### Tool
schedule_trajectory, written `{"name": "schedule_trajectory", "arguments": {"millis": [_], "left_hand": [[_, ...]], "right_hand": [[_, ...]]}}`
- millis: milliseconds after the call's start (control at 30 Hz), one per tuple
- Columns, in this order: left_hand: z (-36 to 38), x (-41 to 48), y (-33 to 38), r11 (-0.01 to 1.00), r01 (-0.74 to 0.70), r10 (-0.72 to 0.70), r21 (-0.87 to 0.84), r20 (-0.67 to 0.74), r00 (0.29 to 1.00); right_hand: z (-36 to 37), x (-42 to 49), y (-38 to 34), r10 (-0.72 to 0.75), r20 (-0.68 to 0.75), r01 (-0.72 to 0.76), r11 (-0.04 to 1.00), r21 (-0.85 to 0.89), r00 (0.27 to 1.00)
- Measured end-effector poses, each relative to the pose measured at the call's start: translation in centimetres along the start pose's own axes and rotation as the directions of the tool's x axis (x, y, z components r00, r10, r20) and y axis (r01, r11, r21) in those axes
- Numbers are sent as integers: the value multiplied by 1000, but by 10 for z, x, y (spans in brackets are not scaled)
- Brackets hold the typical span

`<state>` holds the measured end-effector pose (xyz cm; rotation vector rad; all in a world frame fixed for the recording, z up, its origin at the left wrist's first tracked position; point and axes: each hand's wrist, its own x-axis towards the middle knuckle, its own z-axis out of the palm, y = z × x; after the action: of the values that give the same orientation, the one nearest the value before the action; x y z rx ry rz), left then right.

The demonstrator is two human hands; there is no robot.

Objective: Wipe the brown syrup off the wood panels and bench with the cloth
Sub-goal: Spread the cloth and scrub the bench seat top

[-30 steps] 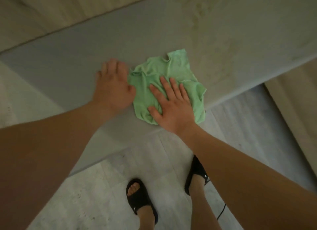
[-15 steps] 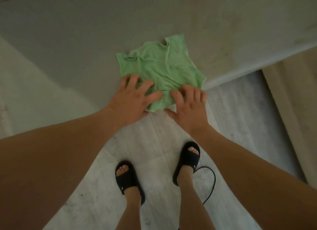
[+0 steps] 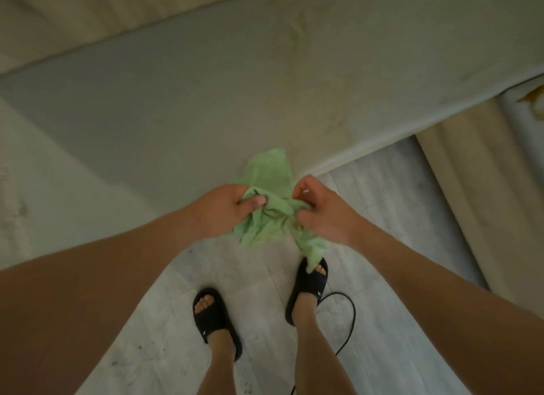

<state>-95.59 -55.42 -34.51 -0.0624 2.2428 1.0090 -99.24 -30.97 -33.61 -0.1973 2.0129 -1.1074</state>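
A crumpled green cloth (image 3: 269, 218) hangs between my two hands, lifted off the grey bench (image 3: 206, 106) and held over its front edge. My left hand (image 3: 223, 210) grips the cloth's left side with curled fingers and thumb. My right hand (image 3: 321, 212) pinches its right side, and a loose corner dangles toward my foot. Faint yellowish-brown smears (image 3: 318, 70) streak the bench top to the right of the middle. A brown syrup stain (image 3: 530, 98) shows on a pale wood panel (image 3: 471, 173) at the far right.
My feet in black sandals (image 3: 216, 318) stand on the pale tiled floor (image 3: 164, 335) right before the bench. A black cable (image 3: 347, 321) loops by my right foot. A ribbed pale wall runs behind the bench.
The cloth lay flat on the bench under my hands; both hands drew it to the front edge, gathered it and lifted it off, bunched between them.
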Motion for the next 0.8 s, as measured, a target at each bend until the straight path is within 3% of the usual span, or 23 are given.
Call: {"name": "schedule_trajectory", "arguments": {"millis": [67,167,233,300,367,433,533,633,800], "left_hand": [[-21,0,15,987,49,-54,-150,-32,998],[-49,12,34,951,107,-139,-289,-91,986],[-62,34,36,961,158,-204,-227,-195,959],[-73,59,29,967,247,-255,-68,-326,910],[-74,76,18,938,343,-300,42,-395,868],[-66,80,11,900,416,-336,127,-407,850],[-54,78,7,914,383,-283,138,-461,841],[-51,82,-4,920,340,-199,192,-519,831],[-57,96,-9,917,289,-76,273,-593,802]], "right_hand": [[-26,1,-18,71,17,-72,994,79,997],[-63,23,-40,49,-86,-44,997,59,995],[-81,49,-48,21,-186,-24,1000,-11,982],[-91,80,-47,-19,-314,-54,974,-220,949],[-88,105,-37,-93,-436,-144,866,-479,895],[-67,115,-27,-221,-496,-153,781,-606,840],[-9,120,-13,-377,-446,-71,694,-717,812],[48,131,6,-322,-284,-43,591,-806,903],[41,138,22,-496,-282,45,548,-835,821]]}}
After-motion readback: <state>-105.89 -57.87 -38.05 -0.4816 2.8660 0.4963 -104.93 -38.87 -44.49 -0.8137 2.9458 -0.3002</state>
